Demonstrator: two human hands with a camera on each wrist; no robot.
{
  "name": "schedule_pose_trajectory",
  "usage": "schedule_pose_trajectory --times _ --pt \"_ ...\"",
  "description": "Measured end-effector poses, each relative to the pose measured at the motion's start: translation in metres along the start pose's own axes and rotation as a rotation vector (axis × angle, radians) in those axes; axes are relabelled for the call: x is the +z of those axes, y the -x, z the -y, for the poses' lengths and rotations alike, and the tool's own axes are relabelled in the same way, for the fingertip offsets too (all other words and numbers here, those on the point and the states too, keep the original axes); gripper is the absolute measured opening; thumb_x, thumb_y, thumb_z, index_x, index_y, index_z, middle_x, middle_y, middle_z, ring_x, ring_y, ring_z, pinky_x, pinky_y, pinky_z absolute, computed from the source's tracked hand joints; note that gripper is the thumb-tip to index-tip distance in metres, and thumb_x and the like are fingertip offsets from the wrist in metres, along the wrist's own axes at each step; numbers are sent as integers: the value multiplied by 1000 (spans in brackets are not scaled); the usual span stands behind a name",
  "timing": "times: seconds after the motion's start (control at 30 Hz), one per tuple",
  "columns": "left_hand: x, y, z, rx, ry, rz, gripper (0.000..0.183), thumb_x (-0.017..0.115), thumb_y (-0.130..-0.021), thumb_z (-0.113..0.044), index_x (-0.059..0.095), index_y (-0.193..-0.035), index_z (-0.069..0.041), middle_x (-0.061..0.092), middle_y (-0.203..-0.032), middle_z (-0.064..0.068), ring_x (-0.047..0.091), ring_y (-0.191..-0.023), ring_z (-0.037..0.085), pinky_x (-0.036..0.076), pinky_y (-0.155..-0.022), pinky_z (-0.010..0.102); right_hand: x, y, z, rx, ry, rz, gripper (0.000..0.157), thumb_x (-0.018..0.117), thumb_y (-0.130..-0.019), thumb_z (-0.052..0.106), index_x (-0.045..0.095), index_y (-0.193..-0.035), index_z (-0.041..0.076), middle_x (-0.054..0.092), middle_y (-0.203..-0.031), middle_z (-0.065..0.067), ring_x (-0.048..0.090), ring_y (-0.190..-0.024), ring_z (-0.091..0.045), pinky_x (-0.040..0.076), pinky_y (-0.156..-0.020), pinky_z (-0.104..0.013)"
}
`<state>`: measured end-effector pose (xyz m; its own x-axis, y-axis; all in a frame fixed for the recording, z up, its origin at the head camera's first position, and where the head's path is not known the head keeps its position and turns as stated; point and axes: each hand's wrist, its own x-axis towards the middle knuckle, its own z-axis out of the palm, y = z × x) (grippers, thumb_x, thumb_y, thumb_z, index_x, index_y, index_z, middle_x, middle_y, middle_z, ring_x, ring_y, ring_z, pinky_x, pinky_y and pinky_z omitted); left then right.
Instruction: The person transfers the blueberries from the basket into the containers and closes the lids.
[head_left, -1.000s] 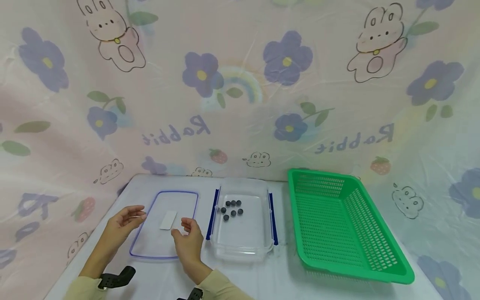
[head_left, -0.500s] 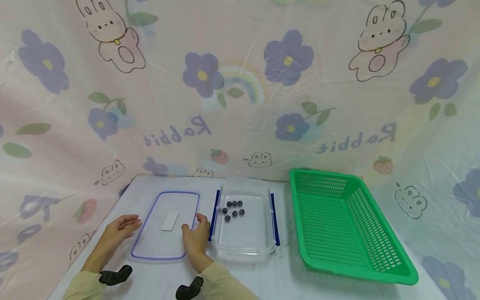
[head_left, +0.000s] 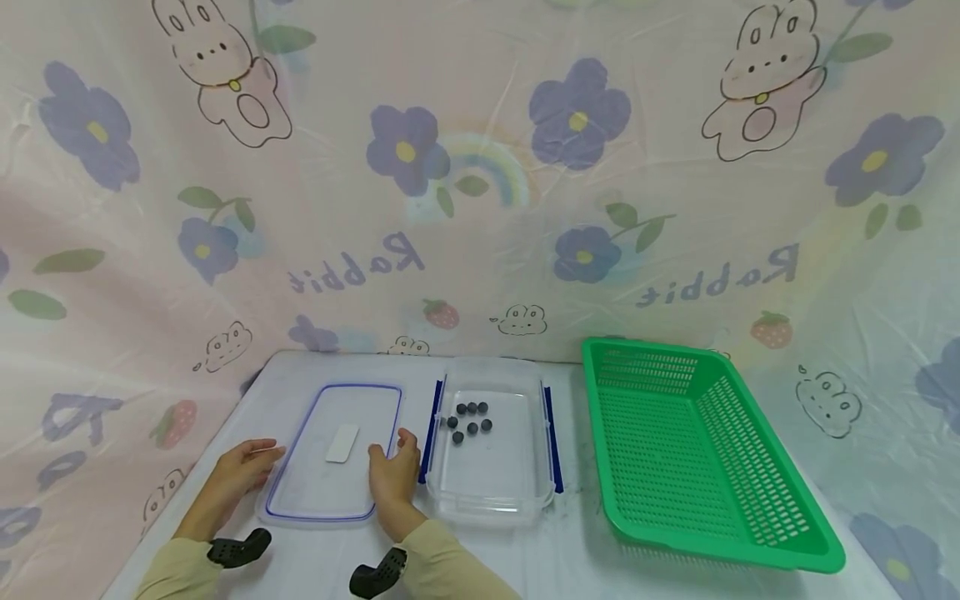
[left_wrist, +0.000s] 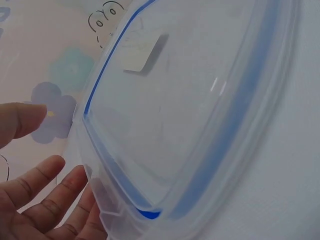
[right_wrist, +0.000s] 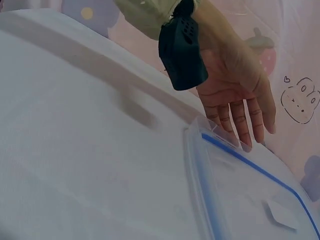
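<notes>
A clear plastic lid [head_left: 318,492] with a blue seal lies on the table, bearing a white rectangular label [head_left: 342,443]. My left hand [head_left: 232,482] is at its left edge; in the left wrist view the fingertips [left_wrist: 75,175] meet the lid's side flap while the thumb stays apart. At the opposite edge is my right hand [head_left: 395,477], fingers extended along the flap in the right wrist view, thumb free. Neither hand is curled round the lid. Right of it stands a clear box [head_left: 491,504] with blue side clips, holding several small dark balls [head_left: 472,428].
A green perforated basket [head_left: 611,500] stands on the right side of the white table [head_left: 540,558]. A patterned curtain [head_left: 480,208] rises behind and along the sides. The box's left clip [head_left: 431,433] is close beside my right hand.
My right hand has moved right, from over the lid to its right edge. The left hand drew back slightly and lowered to the left edge. The lid looks unmoved.
</notes>
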<state>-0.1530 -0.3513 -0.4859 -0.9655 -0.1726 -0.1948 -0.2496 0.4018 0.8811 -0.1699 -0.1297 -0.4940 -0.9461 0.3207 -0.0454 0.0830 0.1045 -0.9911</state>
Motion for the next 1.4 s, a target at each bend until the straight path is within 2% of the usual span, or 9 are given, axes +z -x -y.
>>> schedule_pose_trajectory --times 0.17,0.3,0.47,0.6,0.83,1.0,1.07,1.23,1.4 --pt "0 -2 3 -46 55 8 66 57 -99 -31 32 -139 15 53 -127 29 56 -105 21 52 -80 26 2 -2 -4 39 -56 15 48 69 -77 10 54 -121 -2 55 -112 -17 53 -108 -36 44 -93 -49" --pt "1 -3 5 -76 134 4 65 58 -98 -28 32 -138 16 61 -112 13 56 -93 9 51 -75 22 2 -4 -6 55 -129 33 47 67 -78 6 53 -121 -5 54 -109 -16 54 -104 -34 47 -90 -47" --pt "-1 -3 6 -87 183 -8 64 60 -97 -24 32 -138 17 60 -97 -4 53 -82 5 48 -70 21 2 -4 -7 72 -175 50 44 66 -77 2 54 -119 -8 56 -102 -15 56 -97 -30 49 -85 -43" --pt "-2 -3 8 -89 162 -19 64 59 -98 -23 32 -139 17 58 -104 -1 52 -85 1 47 -72 18 2 -3 -10 70 -218 56 39 64 -76 -5 58 -113 -12 58 -95 -13 58 -89 -24 51 -79 -38" --pt "-6 -1 10 -124 142 -56 63 60 -97 -24 35 -139 16 54 -123 19 50 -91 2 46 -72 15 2 -4 -11 65 -264 91 30 63 -75 -10 62 -105 -11 56 -85 -7 52 -74 -12 49 -64 -24" --pt "-13 2 11 -145 187 -56 63 61 -96 -23 36 -138 16 59 -111 5 50 -87 0 47 -71 16 3 -2 -11 82 -255 100 29 68 -75 -10 65 -104 -7 57 -85 -6 53 -74 -12 51 -65 -25" --pt "-16 2 11 -136 181 -55 59 61 -96 -20 39 -136 17 60 -111 4 51 -89 2 46 -72 17 4 0 -11 78 -242 93 29 69 -74 -10 66 -103 -5 58 -85 -5 54 -74 -11 51 -64 -25" --pt "-25 3 12 -120 158 -30 52 59 -96 -14 43 -133 18 56 -128 15 52 -100 8 44 -79 20 4 4 -1 43 -231 93 29 70 -72 -9 68 -101 -2 60 -83 -2 54 -72 -8 51 -61 -21" --pt "-34 7 10 -78 174 11 49 57 -97 -9 41 -132 21 63 -108 -3 52 -83 -5 47 -72 17 3 6 10 -4 -236 115 29 70 -72 -9 69 -99 1 59 -83 0 56 -72 -8 50 -59 -22"
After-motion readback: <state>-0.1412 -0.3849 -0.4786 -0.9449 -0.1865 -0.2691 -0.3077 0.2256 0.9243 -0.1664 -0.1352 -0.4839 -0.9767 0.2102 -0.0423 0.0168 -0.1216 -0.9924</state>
